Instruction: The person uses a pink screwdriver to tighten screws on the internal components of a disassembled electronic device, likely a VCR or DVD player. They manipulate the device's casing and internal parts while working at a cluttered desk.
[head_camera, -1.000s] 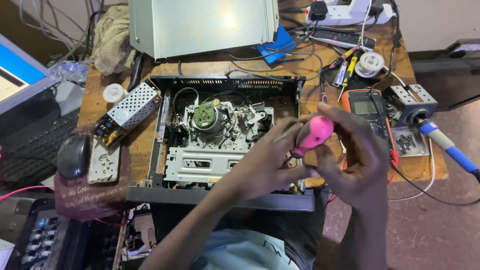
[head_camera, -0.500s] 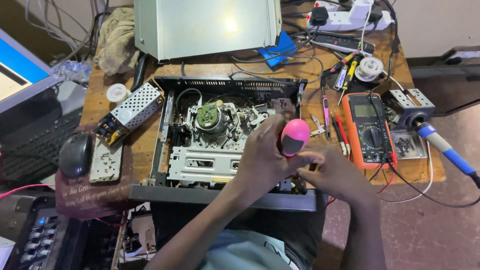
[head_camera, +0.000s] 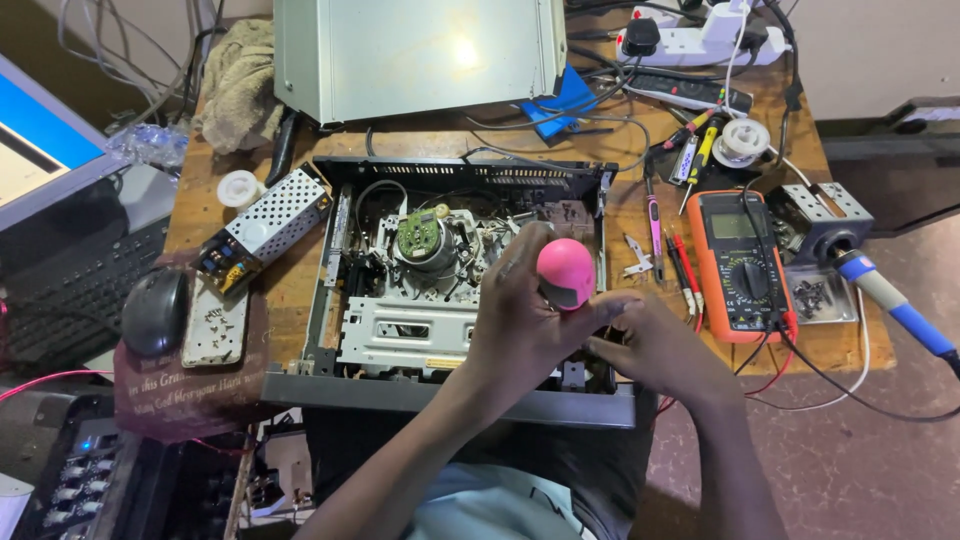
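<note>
The pink ball-shaped tool (head_camera: 566, 272) sat above the right part of the opened video player (head_camera: 455, 280), clasped by the left hand (head_camera: 525, 320), whose fingers curled round its left side and thumb reached under it. The right hand (head_camera: 655, 350) lay just right of it, fingers bent toward the base of the pink tool and touching the left thumb; whether it actually gripped anything I could not tell. Both hands hovered over the near right corner of the player's bare metal works. To the right on the wooden table (head_camera: 640, 215) lay an orange meter (head_camera: 738, 262), with a blue-handled soldering iron (head_camera: 895, 305) farther right. On the left sat a black mouse (head_camera: 155, 312) and a small perforated metal box (head_camera: 265, 228). At the far edge stood a grey metal cover (head_camera: 420, 55).
</note>
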